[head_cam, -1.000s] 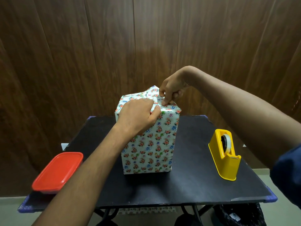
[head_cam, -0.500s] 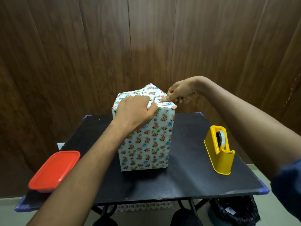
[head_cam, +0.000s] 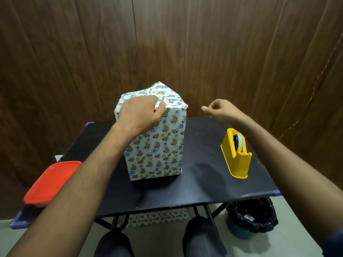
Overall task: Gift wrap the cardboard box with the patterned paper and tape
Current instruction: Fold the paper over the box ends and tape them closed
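The box wrapped in white floral paper (head_cam: 157, 143) stands upright in the middle of the black table (head_cam: 204, 186). Its top flaps are folded, with one triangular flap sticking up at the back. My left hand (head_cam: 141, 114) presses down on the folded paper at the top front edge, fingers curled over it. My right hand (head_cam: 217, 110) hovers in the air to the right of the box, clear of it, fingers loosely curled with thumb and forefinger pinched; nothing is visible in it. The yellow tape dispenser (head_cam: 236, 154) sits on the table's right side.
A red-lidded container (head_cam: 52, 182) lies at the table's left front corner. A bin lined with a black bag (head_cam: 252, 216) stands on the floor under the right edge. Spare patterned paper (head_cam: 157, 217) lies under the table. A wooden wall stands close behind.
My right hand has let go of the top flap and moved right, away from the box. My left hand still holds the folded top.
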